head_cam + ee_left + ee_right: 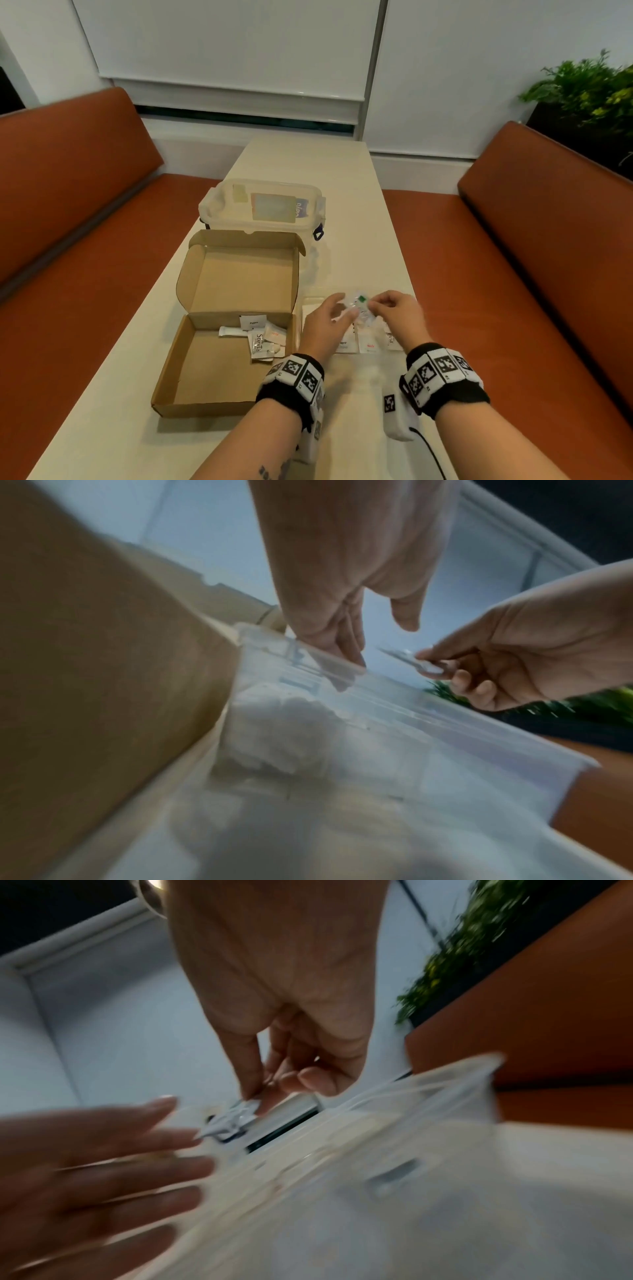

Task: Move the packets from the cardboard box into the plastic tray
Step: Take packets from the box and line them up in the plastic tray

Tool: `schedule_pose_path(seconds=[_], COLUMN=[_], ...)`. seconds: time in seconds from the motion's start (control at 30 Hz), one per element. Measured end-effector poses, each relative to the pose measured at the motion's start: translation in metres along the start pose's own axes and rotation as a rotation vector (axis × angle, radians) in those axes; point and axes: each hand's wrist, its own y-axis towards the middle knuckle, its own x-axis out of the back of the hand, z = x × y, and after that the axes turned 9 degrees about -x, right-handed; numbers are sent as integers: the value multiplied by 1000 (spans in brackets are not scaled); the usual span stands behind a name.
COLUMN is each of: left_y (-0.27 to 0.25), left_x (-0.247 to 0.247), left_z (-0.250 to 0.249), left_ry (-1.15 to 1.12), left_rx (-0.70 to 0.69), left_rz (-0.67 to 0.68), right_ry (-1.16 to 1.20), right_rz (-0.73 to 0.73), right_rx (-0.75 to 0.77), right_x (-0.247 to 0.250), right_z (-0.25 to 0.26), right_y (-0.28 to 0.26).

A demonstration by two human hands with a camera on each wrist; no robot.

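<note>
Both forearms reach forward over the table (342, 212), wrists banded, hands meeting above the clear plastic tray (308, 301) that sits just right of the open cardboard box (212, 363). The right hand (397, 313) has its thumb and forefinger pinched on a small clear packet (359, 305) with a green mark, the other fingers curled under. The left hand (325, 318) is beside it with fingers straight and spread, holding nothing, its fingertips near the packet. Several packets (262, 341) lie in the far part of the box; others (370, 344) lie flat in the tray under the hands.
</note>
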Motion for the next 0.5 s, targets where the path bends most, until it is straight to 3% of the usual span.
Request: schedule_pose_path(seconds=[0.13,0.23,0.33,0.5], left_y=[-6,-8,-7,-5], left_x=[-16,-28,-33,-34], left_z=[-8,-6,-4,-1], left_ry=[161,255,297,286], left_rx=[-40,-64,-53,-43], left_rz=[258,400,441,423], right_ry=[-106,-124,-249,-689], right_rz=[-247,-205,-137,-156], right_rx=[-149,-168,-71,8], right_x=[40,45,36,25], right_z=[-22,-30,-33,-31], right_y=[9,5,1,-2])
